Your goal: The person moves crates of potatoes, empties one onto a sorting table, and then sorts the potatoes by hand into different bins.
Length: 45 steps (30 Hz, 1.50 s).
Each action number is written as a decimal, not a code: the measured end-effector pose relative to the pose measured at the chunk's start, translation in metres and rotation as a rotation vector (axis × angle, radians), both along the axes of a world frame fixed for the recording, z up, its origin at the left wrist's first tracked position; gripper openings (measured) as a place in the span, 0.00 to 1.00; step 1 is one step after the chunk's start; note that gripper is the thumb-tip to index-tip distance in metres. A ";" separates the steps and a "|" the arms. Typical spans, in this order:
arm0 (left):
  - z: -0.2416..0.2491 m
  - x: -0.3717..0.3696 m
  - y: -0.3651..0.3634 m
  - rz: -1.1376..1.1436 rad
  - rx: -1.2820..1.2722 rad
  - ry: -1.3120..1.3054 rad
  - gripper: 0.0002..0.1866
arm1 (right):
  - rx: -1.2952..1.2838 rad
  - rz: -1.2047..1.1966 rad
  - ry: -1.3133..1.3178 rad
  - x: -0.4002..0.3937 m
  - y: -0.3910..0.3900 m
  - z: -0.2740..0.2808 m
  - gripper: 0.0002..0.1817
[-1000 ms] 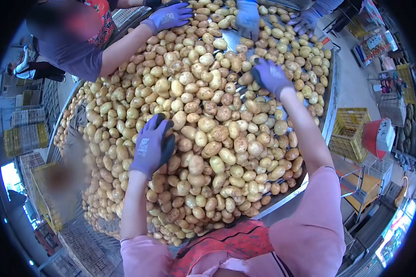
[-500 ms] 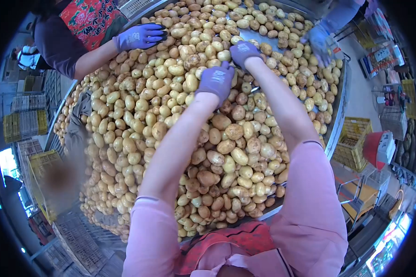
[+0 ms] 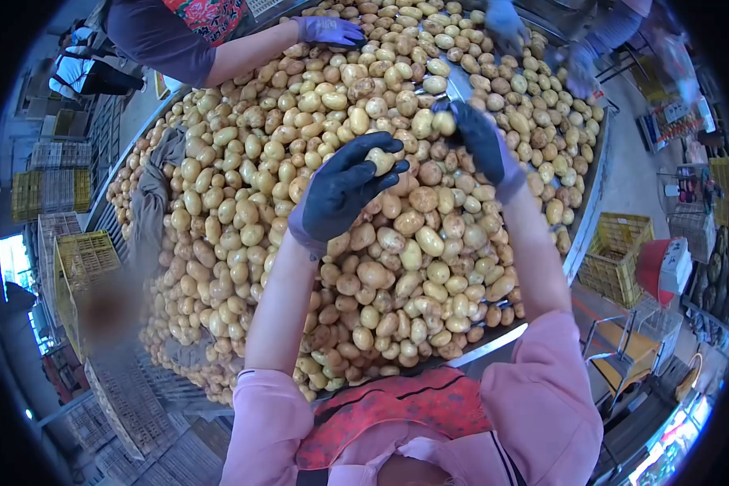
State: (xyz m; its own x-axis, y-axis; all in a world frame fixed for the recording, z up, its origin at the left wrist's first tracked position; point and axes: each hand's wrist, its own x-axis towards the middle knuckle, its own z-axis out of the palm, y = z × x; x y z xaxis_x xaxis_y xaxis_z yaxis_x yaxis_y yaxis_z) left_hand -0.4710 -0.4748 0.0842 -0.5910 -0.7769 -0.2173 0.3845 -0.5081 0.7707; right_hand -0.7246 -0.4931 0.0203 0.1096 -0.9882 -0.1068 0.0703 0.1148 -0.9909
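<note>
A large heap of potatoes (image 3: 243,219) covers a metal sorting table (image 3: 579,247). Both my hands wear purple gloves with dark palms. My left hand (image 3: 336,190) is turned palm up above the heap, its fingers curled round a small pale potato (image 3: 380,161). To its right, my right hand (image 3: 479,144) has a yellowish potato (image 3: 444,123) at its fingertips, just over the heap; part of its grip is hidden behind the glove.
A co-worker's gloved hand (image 3: 330,31) rests on the heap at the upper left. Another person's gloved hands (image 3: 506,24) are at the upper right. A grey cloth (image 3: 150,202) lies along the left side. A yellow crate (image 3: 616,259) stands right of the table.
My hands have moved apart and turned over from back to palm, and a potato now shows in each. The left hand came nearer me. The co-worker's hand at upper left shifted right.
</note>
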 end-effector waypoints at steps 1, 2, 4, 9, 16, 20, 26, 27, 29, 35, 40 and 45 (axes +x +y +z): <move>0.006 -0.002 0.008 0.011 -0.015 0.032 0.22 | 0.062 -0.017 -0.305 0.012 0.026 0.004 0.25; 0.016 -0.009 0.021 0.064 -0.133 -0.152 0.22 | 0.147 0.082 -0.779 0.024 0.045 -0.015 0.25; 0.005 -0.024 0.040 0.047 -0.675 -0.574 0.23 | 0.234 0.163 -1.405 0.048 0.092 -0.015 0.25; 0.038 -0.065 0.136 -0.388 -1.413 -1.042 0.35 | 0.094 -0.178 -1.859 0.060 0.207 -0.042 0.21; 0.028 0.029 0.188 -0.396 -1.270 -1.176 0.31 | -0.134 -1.100 -1.210 -0.136 0.431 -0.058 0.16; 0.041 0.061 0.193 -0.523 -1.198 -1.303 0.32 | -0.082 -1.311 -1.256 -0.278 0.545 -0.083 0.36; 0.047 0.023 0.182 -0.651 -1.278 -1.342 0.34 | 0.080 -1.396 0.028 -0.184 0.417 -0.080 0.29; 0.038 0.016 0.174 -0.657 -1.293 -1.299 0.35 | 0.224 -1.039 0.727 -0.123 0.372 -0.053 0.28; 0.030 -0.004 0.150 -0.703 -1.292 -1.273 0.32 | 0.267 -0.378 0.936 -0.061 0.318 -0.085 0.32; -0.010 -0.026 -0.001 -0.435 -1.294 -1.666 0.34 | -0.092 -0.363 1.344 0.009 0.181 -0.072 0.46; -0.069 -0.057 -0.142 -0.181 -1.052 -1.801 0.24 | 0.191 -0.196 1.526 -0.046 0.095 -0.080 0.42; -0.081 -0.059 -0.143 -0.243 -0.992 -1.736 0.16 | 0.267 -0.091 1.715 -0.095 -0.005 -0.126 0.40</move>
